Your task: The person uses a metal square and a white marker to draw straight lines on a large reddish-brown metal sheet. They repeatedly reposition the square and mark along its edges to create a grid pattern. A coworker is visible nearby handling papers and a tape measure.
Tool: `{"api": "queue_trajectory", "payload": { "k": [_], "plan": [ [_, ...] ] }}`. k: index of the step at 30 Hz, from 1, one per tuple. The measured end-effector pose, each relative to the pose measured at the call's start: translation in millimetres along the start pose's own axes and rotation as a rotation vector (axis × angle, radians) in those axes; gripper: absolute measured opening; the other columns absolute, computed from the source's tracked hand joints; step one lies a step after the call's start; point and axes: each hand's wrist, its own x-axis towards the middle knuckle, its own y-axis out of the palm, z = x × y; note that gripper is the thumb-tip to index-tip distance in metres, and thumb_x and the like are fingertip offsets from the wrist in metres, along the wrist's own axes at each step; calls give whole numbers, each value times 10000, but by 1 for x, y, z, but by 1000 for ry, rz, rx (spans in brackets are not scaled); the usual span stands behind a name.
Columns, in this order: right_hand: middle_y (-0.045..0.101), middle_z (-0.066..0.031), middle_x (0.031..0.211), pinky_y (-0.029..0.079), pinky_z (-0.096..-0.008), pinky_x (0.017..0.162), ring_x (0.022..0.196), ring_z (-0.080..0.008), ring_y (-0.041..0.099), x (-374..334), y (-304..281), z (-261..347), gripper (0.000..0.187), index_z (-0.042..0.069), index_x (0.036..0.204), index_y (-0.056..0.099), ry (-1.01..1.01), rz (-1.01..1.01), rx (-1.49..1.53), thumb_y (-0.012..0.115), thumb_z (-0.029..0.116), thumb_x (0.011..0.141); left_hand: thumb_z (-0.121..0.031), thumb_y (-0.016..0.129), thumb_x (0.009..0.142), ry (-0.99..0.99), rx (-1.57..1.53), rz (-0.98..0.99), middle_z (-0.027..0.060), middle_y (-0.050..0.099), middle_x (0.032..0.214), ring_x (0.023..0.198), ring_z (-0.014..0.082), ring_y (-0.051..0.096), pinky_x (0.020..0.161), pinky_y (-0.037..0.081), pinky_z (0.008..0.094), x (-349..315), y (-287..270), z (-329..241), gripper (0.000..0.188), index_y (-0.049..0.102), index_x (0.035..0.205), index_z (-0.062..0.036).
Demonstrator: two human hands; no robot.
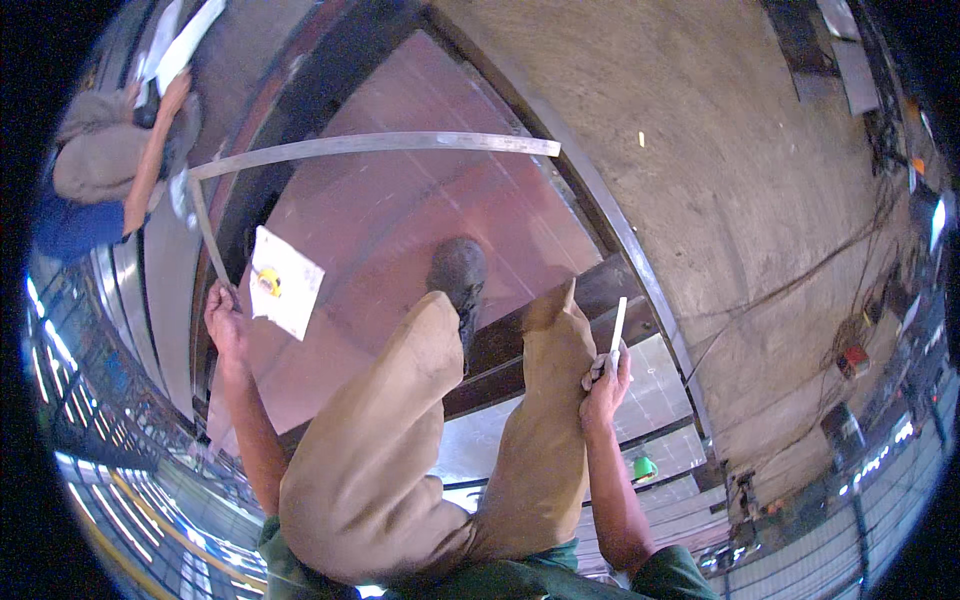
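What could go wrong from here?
The L-shaped metal square might swing or shift, since the left hand holds it only near one end. The small yellow object on the white sheet lies close to that hand and could get knocked. The slim white stick jutting from the right hand could perhaps slip.

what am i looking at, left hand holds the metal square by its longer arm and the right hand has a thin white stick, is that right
Not quite: in the head view, the left hand holds the metal square by its shorter arm, not the longer one. The right hand does have a thin white stick.
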Motion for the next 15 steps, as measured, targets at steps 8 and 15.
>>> {"api": "queue_trajectory", "payload": {
  "k": [8,15],
  "plan": [
    [475,41,715,342,-194,422,540,-34,407,-13,6,-27,210,123,1200,526,60,60,27,462,116,1000,-85,521,988,39,202,-53,-31,572,849,730,61,482,688,397,210,-32,-38,-64,176,636,1106,-24],
    [443,21,727,377,-233,433,557,-63,420,-24,24,-32,147,107,973,477,-18,13,31,411,226,1026,-87,529,975,114,580,102,-39,568,840,745,69,484,696,397,229,-14,-29,-68,161,639,1068,-13]
  ]
}}
